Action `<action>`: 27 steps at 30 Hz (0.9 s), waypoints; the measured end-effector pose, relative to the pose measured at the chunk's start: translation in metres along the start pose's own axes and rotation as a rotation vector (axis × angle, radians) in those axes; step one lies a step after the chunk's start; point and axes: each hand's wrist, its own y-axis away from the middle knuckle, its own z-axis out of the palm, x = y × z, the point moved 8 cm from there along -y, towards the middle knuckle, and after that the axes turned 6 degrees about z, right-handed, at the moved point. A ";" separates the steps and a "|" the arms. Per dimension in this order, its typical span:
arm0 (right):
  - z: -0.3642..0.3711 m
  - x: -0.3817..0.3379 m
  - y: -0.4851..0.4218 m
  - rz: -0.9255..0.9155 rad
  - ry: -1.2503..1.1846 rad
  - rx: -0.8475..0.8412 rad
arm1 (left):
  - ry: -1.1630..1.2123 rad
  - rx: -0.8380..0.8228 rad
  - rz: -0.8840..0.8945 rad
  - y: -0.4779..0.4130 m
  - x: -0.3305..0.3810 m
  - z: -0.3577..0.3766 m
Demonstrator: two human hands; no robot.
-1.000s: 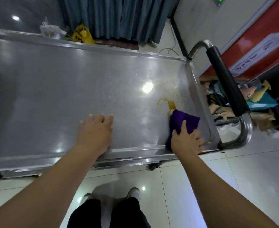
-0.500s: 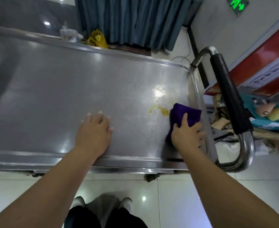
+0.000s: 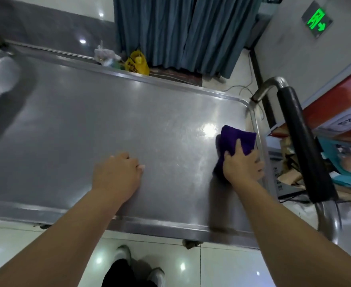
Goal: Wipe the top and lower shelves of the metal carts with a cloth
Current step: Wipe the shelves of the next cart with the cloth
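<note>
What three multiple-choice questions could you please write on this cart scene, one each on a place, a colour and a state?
1. Where on the top shelf is the cloth?
A. far left end
B. middle
C. right end, beside the handle

2. What colour is the cloth?
A. purple
B. yellow
C. white

3. What is the left hand doing?
A. gripping the handle
B. resting on the shelf, holding nothing
C. holding the cloth

Answers:
1 C, the cloth lies close to the shelf's right rim, next to the black-sleeved handle.
2 A, it is deep purple.
3 B, it lies on bare metal while the right hand grips the cloth.
</note>
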 end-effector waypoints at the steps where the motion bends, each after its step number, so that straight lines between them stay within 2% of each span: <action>1: 0.002 -0.010 0.002 0.027 0.025 -0.009 | -0.003 -0.002 -0.004 -0.003 0.001 -0.003; 3: 0.010 -0.045 0.018 -0.083 0.040 -0.022 | -0.017 0.004 -0.019 -0.009 0.002 -0.008; 6: 0.022 -0.101 0.060 -0.495 0.055 -0.025 | -0.024 0.081 -0.016 -0.024 0.004 -0.022; 8: 0.024 -0.113 0.073 -0.688 0.058 -0.045 | 0.006 0.115 0.010 -0.037 0.006 -0.029; 9: 0.021 -0.109 0.068 -0.722 0.049 -0.047 | 0.030 0.112 0.024 -0.045 0.007 -0.030; 11: 0.010 -0.088 0.039 -0.669 0.047 -0.009 | 0.059 0.087 0.049 -0.066 0.006 -0.031; 12: 0.004 -0.073 0.018 -0.566 0.057 0.018 | 0.061 0.076 0.060 -0.076 0.005 -0.031; 15: -0.011 -0.040 -0.041 -0.074 -0.001 0.009 | 0.062 0.054 0.078 -0.106 0.002 -0.031; 17: -0.007 -0.059 -0.053 0.077 -0.004 -0.011 | 0.073 0.037 0.089 -0.124 0.000 -0.028; 19: 0.000 -0.106 -0.046 -0.038 0.026 -0.008 | 0.118 0.027 0.106 -0.142 0.000 -0.027; 22: 0.012 -0.169 -0.018 -0.489 0.071 -0.003 | 0.124 0.049 0.161 -0.168 0.006 -0.028; 24: 0.013 -0.177 -0.021 -0.671 0.082 -0.020 | 0.086 -0.006 0.164 -0.183 0.007 -0.023; 26: 0.001 -0.160 -0.049 -0.620 0.077 0.026 | 0.035 -0.046 0.174 -0.191 0.009 -0.019; 27: -0.004 -0.147 -0.069 -0.511 0.069 0.056 | 0.020 -0.048 0.186 -0.194 0.010 -0.018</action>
